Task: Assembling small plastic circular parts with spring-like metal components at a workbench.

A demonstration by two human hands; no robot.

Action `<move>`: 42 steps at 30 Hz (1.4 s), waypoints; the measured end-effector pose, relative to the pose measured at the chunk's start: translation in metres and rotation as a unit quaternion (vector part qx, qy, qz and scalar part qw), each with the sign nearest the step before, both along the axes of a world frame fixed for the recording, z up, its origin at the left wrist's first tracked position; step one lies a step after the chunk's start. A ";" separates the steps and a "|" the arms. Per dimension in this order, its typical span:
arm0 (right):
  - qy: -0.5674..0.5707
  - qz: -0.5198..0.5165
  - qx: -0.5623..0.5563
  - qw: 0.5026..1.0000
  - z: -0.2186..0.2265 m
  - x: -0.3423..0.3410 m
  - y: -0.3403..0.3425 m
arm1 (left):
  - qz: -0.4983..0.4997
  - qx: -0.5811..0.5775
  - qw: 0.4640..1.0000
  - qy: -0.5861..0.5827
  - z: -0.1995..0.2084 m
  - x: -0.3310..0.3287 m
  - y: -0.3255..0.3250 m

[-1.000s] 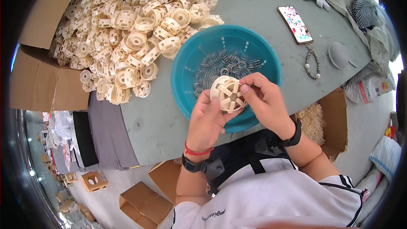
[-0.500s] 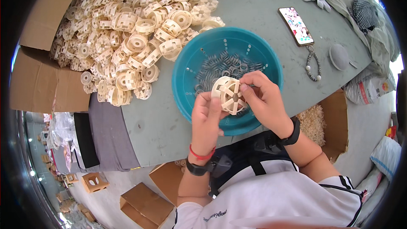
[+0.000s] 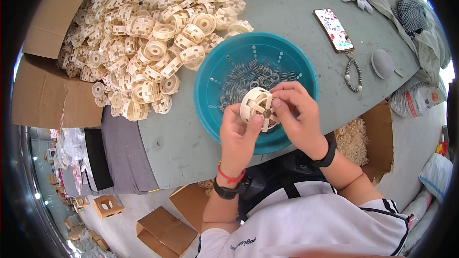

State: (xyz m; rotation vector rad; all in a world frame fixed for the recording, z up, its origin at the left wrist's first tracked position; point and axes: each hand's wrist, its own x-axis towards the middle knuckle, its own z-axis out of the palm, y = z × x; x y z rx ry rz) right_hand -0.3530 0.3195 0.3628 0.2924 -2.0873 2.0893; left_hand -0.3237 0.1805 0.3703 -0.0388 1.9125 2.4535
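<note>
Thumb (image 3: 255, 123) shifted across a wheel (image 3: 255, 101), the left hand (image 3: 237, 136) clasps it, fingers (image 3: 231, 113) curled, seemingly steadying it for the right hand (image 3: 302, 118) pinching its edge.

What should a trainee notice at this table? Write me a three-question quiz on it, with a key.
1. Multiple choice: what does the left hand hold?
a) a glove
b) a cream slotted part
c) a cardboard flap
2. True or false: metal springs lie inside the blue basin.
3. Fill in: from the wearer's viewpoint, the phone lies to the ____ of the basin.

Key: 1. b; 2. true; 3. right.
</note>
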 end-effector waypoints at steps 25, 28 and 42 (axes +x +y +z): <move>0.160 0.080 0.100 0.979 0.010 0.000 -0.001 | -0.063 0.303 0.939 -0.152 -0.003 -0.013 -0.023; 0.064 0.058 -0.018 0.996 0.009 -0.004 0.011 | -0.007 0.208 0.975 -0.073 -0.004 -0.014 -0.024; -0.001 -0.285 0.303 0.910 -0.077 0.068 0.244 | 0.064 -0.171 0.965 -0.186 -0.007 0.155 -0.168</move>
